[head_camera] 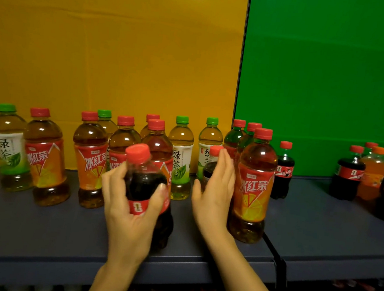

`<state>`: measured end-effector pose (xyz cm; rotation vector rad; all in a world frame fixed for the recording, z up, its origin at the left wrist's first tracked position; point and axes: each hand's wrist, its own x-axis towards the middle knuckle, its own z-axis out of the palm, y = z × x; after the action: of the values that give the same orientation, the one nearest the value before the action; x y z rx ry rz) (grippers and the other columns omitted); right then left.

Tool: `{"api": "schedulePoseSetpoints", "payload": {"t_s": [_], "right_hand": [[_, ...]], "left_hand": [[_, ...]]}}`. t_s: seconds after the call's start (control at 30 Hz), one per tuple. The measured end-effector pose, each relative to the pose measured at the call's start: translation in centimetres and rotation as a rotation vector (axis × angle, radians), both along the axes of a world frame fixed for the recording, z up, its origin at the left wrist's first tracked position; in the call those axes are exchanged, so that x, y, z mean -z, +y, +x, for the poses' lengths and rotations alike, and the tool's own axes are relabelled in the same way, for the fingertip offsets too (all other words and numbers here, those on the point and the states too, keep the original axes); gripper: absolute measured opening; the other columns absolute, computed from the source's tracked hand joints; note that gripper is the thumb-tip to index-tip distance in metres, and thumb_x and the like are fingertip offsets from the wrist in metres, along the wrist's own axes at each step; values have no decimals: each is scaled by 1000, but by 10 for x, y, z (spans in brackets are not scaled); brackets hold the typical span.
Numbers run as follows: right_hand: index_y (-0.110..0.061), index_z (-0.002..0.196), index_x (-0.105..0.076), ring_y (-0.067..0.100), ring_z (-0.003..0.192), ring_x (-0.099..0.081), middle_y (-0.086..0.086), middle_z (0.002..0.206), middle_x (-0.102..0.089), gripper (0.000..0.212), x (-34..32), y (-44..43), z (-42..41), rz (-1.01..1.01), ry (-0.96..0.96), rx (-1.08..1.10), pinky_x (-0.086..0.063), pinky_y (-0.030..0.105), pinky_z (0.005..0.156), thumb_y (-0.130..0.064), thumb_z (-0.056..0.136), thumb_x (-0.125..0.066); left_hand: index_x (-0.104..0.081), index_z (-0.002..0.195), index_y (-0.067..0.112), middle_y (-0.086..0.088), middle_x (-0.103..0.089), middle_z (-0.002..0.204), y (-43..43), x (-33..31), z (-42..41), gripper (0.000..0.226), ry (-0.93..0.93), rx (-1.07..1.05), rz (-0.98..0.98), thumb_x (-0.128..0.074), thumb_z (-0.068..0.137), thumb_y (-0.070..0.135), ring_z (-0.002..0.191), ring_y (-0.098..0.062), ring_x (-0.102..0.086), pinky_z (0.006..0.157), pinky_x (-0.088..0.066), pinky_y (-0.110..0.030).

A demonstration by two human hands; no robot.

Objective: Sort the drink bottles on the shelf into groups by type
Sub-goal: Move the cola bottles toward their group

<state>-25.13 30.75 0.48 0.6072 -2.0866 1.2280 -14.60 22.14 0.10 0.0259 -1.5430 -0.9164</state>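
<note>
Dark cola bottle (146, 187): red cap, red label, near-black drink; it was gripped in the left hand (131, 207) at the front edge of the shelf (38, 224), tilted slightly left, lower part blurred.
Left fingers (158, 195): wrapped around the bottle's waist, thumb on the left side, closed on it.
Right hand (214, 192): flat and open, fingers straight and together, thumb spread; it held nothing.
Second cola bottle (211, 163): small, red cap, dark contents; mostly hidden behind the right palm, and contact could not be told.
Red-tea bottles: amber liquid, orange-red labels, red caps; one stood just right of the right hand (252, 186), others lined the left half (44, 159).
Green-tea bottles: pale yellow-green liquid, white and green labels, green caps; one far left (10, 146), one behind the held bottle (180, 158), another partly covered by the right hand (210, 137).
Green-tinted bottles (234, 137): red caps, contents hard to make out, bodies hidden behind the front red tea.
Small cola (283, 170): stood alone before the green panel (332, 88).
Far-right group: cola (347, 174) and an orange drink (372, 174), the outermost bottles cut off by the frame edge.
Backdrop: yellow panel (102, 43) behind the tea bottles.
Lower shelf: bottles beneath, dark and blurred, types unclear.
</note>
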Motion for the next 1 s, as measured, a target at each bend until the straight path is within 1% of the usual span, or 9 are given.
{"api": "schedulePoseSetpoints", "payload": {"t_s": [0.13,0.23,0.37,0.43,0.47,0.6,0.67,0.77,1.0], "right_hand": [[-16,147,-14,20,141,-18,3,152,-20,91,3,-12,-7,-14,5,-13,-25,36,115,-13,76,-71],[-18,145,-15,24,136,-29,5,148,-28,94,5,-14,-17,-47,-158,-30,-29,36,110,-21,73,-75],[-19,142,-16,27,128,-43,5,143,-39,86,10,-16,-19,-95,-332,-183,-36,42,103,-32,78,-71],[-21,140,-20,25,124,-48,4,138,-45,83,12,-16,-11,-111,-343,-238,-40,42,101,-36,76,-71],[-23,138,-21,23,121,-50,2,135,-47,83,12,-14,-5,-124,-341,-266,-42,44,100,-38,75,-72],[-31,133,-25,14,111,-57,-6,124,-56,80,15,6,28,-160,-298,-339,-47,44,95,-49,71,-71],[-33,132,-26,8,106,-58,-11,118,-58,77,13,23,44,-158,-272,-385,-49,38,94,-49,71,-71],[-34,130,-30,1,103,-59,-17,114,-57,74,6,54,61,-191,-236,-416,-51,30,91,-45,71,-73],[-34,121,-40,-3,92,-63,-15,105,-64,67,-11,134,54,-306,-149,-307,-50,14,79,-37,64,-75]], "left_hand": [[-42,121,25,19,-40,106,-12,2,8,57,12,10,42,-57,73,51,100,11,-44,85,-39,-5],[-42,118,38,19,-41,108,-16,-1,15,58,12,27,62,-55,71,69,102,3,-47,85,-40,-5],[-37,107,65,12,-46,112,-19,-5,22,43,-23,82,74,-56,70,54,107,-12,-51,86,-47,-17],[-39,108,61,1,-49,116,-19,-6,24,42,-39,98,75,-55,70,53,110,-20,-52,91,-48,-33],[-39,109,57,0,-50,115,-19,-7,26,42,-37,110,75,-55,70,52,110,-20,-53,91,-48,-34],[-43,106,44,20,-55,101,-14,-14,28,39,-2,191,76,-53,69,49,91,10,-54,75,-45,-6],[-45,105,42,31,-56,96,-11,-17,27,36,6,230,84,-53,70,49,89,11,-54,74,-45,-6],[-47,103,39,19,-57,97,1,-24,22,38,1,317,106,-56,68,49,91,2,-56,78,-49,-17],[-50,102,33,18,-62,91,62,-40,-2,35,27,514,62,-61,70,43,86,2,-60,73,-49,-13]]}}
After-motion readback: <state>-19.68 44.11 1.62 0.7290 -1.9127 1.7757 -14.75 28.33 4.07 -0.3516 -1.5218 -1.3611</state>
